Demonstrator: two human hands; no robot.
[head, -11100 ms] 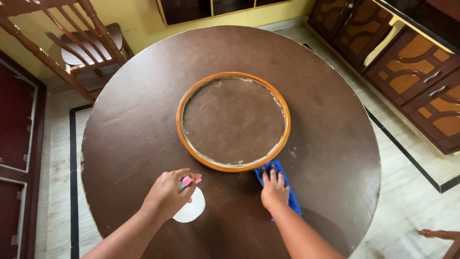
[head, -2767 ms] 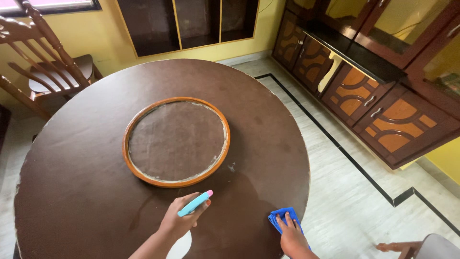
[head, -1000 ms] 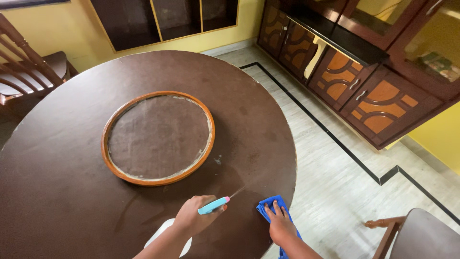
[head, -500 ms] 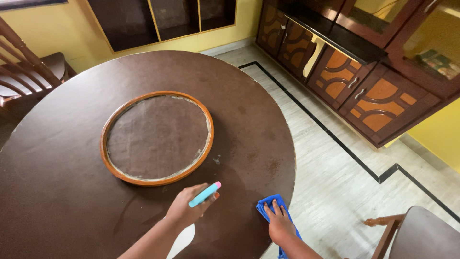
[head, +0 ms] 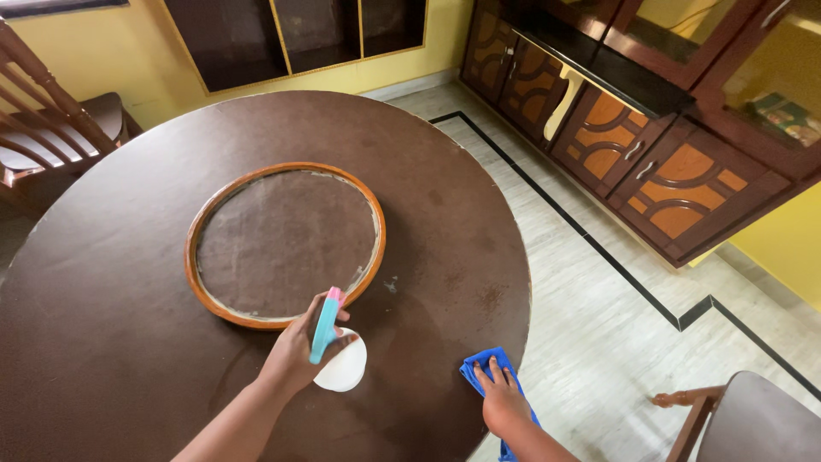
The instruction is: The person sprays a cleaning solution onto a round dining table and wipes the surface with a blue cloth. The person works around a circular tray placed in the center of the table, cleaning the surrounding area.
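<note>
Round dark-brown wooden table [head: 128, 257]: left hand [head: 299, 346] grasping the white spray bottle [head: 340, 366] has swung its teal-and-pink nozzle from rightward to upright (spraying apparently paused); right hand [head: 499, 402] presses flat, unclenched, on the blue cloth [head: 479, 366] at the table's edge.

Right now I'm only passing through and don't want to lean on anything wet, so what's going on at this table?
A person stands at a round dark brown table. Their left hand grips a white spray bottle with a blue and pink head, held above the tabletop near the raised orange-rimmed centre ring. Their right hand presses flat on a blue cloth at the table's near edge. The surface between ring and cloth shows a faint damp-looking sheen.
</note>
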